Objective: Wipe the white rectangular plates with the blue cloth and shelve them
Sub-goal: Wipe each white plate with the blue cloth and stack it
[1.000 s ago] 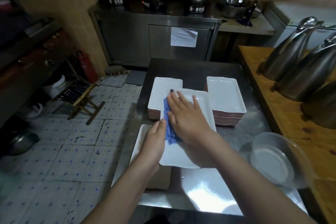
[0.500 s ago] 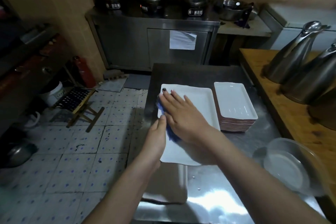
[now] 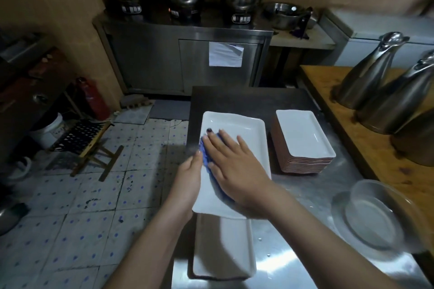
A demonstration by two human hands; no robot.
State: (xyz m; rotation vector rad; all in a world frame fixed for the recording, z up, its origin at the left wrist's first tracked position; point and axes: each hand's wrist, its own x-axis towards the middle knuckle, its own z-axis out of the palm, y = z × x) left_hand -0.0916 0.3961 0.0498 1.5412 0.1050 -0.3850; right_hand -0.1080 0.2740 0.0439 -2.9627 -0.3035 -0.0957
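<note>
A white rectangular plate [image 3: 244, 131] is held above the steel table's left side. My left hand [image 3: 187, 180] grips its left edge, thumb on the rim. My right hand [image 3: 232, 166] lies flat with straight fingers on the blue cloth [image 3: 205, 155], pressing it onto the plate's left part; only a strip of cloth shows beside the fingers. Below the held plate sits another white plate [image 3: 223, 248] on a low stack near the table's front. A taller stack of white plates [image 3: 303, 136] stands to the right.
A clear glass bowl [image 3: 373, 216] sits at the steel table's [image 3: 305, 195] right edge. Steel jugs [image 3: 375, 77] stand on the wooden counter to the right. Pots on a steel cabinet [image 3: 183, 58] line the back wall. Tiled floor with a folding stool [image 3: 87, 138] lies left.
The view has shifted so the far left stack is now hidden behind the held plate. My right hand and the cloth have slid a little along the plate's left side.
</note>
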